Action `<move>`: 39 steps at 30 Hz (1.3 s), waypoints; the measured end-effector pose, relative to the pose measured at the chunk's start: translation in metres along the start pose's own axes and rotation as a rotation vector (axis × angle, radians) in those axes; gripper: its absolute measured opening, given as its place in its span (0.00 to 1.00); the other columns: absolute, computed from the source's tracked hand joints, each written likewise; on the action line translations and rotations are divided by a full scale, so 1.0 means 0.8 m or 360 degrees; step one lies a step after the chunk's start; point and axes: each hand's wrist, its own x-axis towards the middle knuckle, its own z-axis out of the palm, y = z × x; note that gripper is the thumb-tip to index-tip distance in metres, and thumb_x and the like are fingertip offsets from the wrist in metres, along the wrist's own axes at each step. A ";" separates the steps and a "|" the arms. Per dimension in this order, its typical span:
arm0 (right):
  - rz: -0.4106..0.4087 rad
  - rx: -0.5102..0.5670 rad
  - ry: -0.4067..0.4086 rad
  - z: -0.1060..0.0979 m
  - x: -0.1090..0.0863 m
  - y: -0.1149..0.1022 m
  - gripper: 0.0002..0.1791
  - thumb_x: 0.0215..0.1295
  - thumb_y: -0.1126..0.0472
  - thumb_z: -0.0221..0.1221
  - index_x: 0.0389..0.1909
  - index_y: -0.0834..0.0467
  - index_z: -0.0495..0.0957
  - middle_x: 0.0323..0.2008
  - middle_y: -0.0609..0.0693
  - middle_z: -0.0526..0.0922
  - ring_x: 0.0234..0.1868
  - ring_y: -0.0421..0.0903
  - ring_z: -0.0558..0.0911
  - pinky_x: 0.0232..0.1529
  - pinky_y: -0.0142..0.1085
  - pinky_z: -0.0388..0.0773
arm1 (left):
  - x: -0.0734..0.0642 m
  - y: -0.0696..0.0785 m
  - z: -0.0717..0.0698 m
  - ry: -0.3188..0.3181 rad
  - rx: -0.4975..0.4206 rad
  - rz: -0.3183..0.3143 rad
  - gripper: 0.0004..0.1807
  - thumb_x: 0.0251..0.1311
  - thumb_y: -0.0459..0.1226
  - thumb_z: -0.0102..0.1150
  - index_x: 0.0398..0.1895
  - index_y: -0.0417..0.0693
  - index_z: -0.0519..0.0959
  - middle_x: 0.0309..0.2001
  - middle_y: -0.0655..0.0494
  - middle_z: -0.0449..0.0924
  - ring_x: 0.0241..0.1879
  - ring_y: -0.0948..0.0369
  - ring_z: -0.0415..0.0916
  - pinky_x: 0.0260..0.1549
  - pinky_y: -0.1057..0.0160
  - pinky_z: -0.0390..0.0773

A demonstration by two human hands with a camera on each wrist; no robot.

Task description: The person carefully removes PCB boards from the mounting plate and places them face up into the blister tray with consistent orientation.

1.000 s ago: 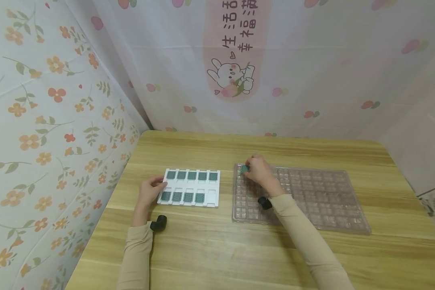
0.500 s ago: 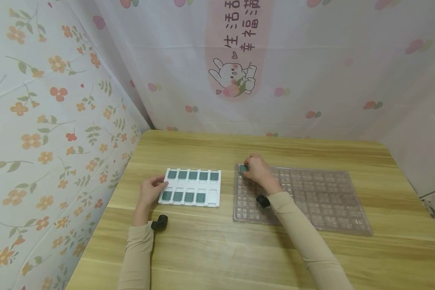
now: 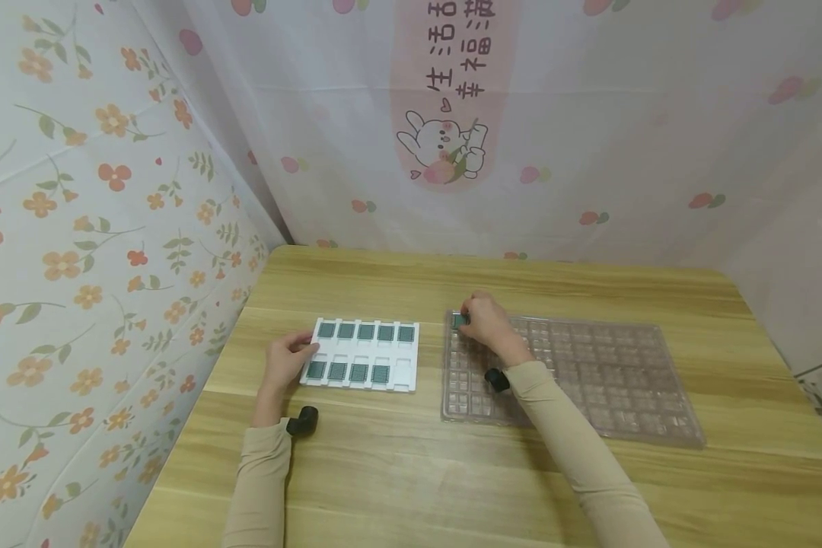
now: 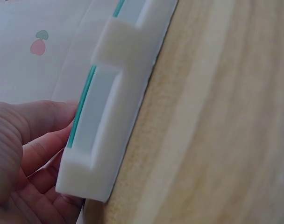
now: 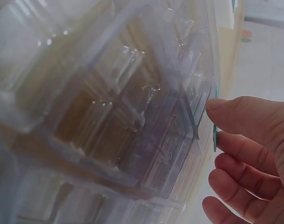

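My left hand (image 3: 285, 369) holds the left end of a white tray (image 3: 327, 351), thumb at its upper side and fingers beneath in the left wrist view. Green square chips (image 3: 366, 332) lie in two rows of its pockets; the front right pocket has none. With thumb and forefinger, my right hand (image 3: 491, 329) pinches another green chip (image 3: 459, 320) at the far left corner pocket of a clear plastic tray (image 3: 630, 380). In the right wrist view this chip (image 5: 215, 141) appears edge-on at the tray's rim; whether it touches the pocket floor, I cannot tell.
Both trays lie on a wood-grain table (image 3: 397, 472), the clear one to the right with many small pockets. A patterned curtain (image 3: 575, 137) hangs behind the table, and a floral one (image 3: 89, 251) on the left. Black wrist cameras jut from both sleeves.
The right hand has brought its chip slightly left and down into line with the clear tray's corner pocket. My left hand stays on the white tray; the head view has shifted slightly.
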 end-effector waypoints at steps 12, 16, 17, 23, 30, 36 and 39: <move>0.0009 0.0034 -0.0025 0.003 0.002 0.002 0.13 0.52 0.62 0.68 0.36 0.66 0.81 0.37 0.57 0.76 0.36 0.50 0.75 0.39 0.41 0.77 | -0.001 0.001 0.000 -0.0008 0.0011 0.0003 0.17 0.55 0.30 0.62 0.49 0.32 0.78 0.42 0.37 0.80 0.33 0.60 0.74 0.28 0.73 0.72; 0.0032 0.0064 -0.0057 0.003 0.002 0.003 0.13 0.53 0.63 0.68 0.37 0.66 0.81 0.35 0.55 0.74 0.34 0.49 0.75 0.38 0.40 0.76 | -0.002 0.001 0.001 -0.0002 0.0021 0.0001 0.17 0.56 0.30 0.62 0.49 0.32 0.78 0.43 0.37 0.80 0.35 0.57 0.74 0.29 0.73 0.71; 0.0035 0.0066 -0.0061 0.002 0.001 0.003 0.13 0.53 0.63 0.68 0.37 0.66 0.81 0.35 0.54 0.74 0.34 0.48 0.75 0.38 0.40 0.76 | -0.002 0.001 0.001 -0.0001 0.0025 0.0001 0.17 0.56 0.30 0.61 0.49 0.33 0.78 0.43 0.37 0.80 0.35 0.57 0.74 0.29 0.73 0.71; 0.0014 0.0055 -0.0082 0.000 0.000 0.002 0.13 0.54 0.64 0.67 0.38 0.66 0.80 0.35 0.54 0.74 0.35 0.48 0.75 0.38 0.39 0.76 | -0.003 0.004 0.002 0.0002 0.0051 -0.0008 0.17 0.56 0.30 0.61 0.49 0.33 0.78 0.42 0.38 0.80 0.37 0.55 0.74 0.29 0.72 0.71; -0.0006 0.0033 -0.0057 0.002 0.002 0.003 0.13 0.53 0.62 0.68 0.38 0.64 0.81 0.34 0.54 0.75 0.34 0.48 0.76 0.35 0.41 0.75 | -0.004 0.005 0.000 0.0001 0.0027 -0.0017 0.17 0.56 0.30 0.61 0.49 0.32 0.78 0.43 0.37 0.79 0.38 0.53 0.74 0.29 0.73 0.71; -0.0023 0.0029 -0.0042 0.002 0.002 0.004 0.13 0.54 0.61 0.68 0.38 0.64 0.81 0.33 0.53 0.75 0.33 0.49 0.75 0.34 0.41 0.75 | -0.003 0.006 0.000 -0.0003 0.0020 -0.0018 0.17 0.56 0.30 0.61 0.50 0.33 0.78 0.45 0.37 0.79 0.38 0.53 0.74 0.30 0.72 0.71; -0.0032 0.0020 -0.0030 0.002 0.002 0.004 0.13 0.53 0.61 0.68 0.38 0.64 0.81 0.33 0.53 0.75 0.33 0.48 0.76 0.34 0.41 0.76 | -0.003 0.005 0.000 -0.0003 0.0025 -0.0026 0.17 0.56 0.30 0.61 0.50 0.33 0.78 0.45 0.38 0.79 0.38 0.54 0.74 0.30 0.72 0.71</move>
